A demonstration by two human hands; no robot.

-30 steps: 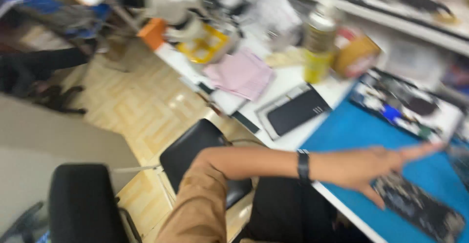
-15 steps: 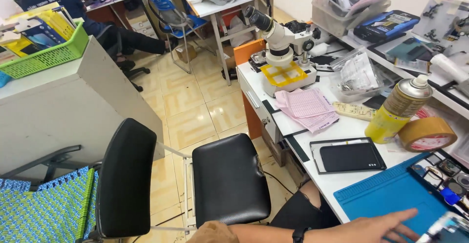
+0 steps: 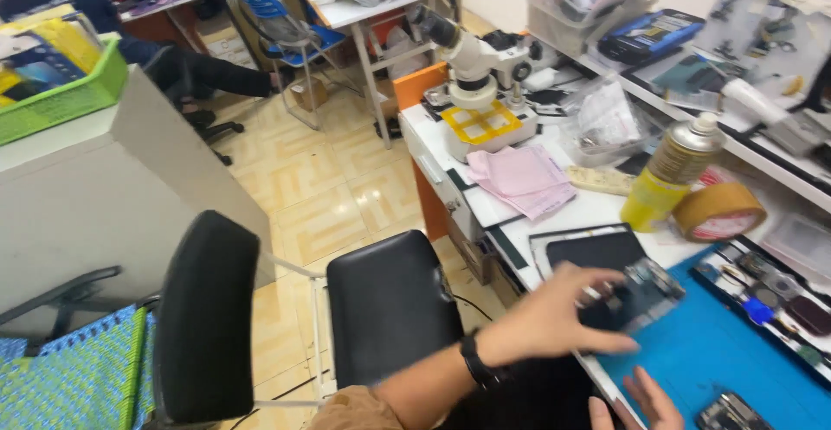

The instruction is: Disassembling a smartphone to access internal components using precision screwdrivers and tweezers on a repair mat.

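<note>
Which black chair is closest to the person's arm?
The black stool with no back, right beside the left hand's forearm. The other chair, with a tall backrest, stands farther left.

Opened phone body (image 3: 645, 287), circuitry exposed, tilted above blue mat edge (image 3: 692, 352)

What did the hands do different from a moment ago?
The left hand, stretched flat over the blue mat before, has pulled back and now grips a phone part at the mat's edge. The right hand has come into view. The spray can and tape roll stayed put.
</note>
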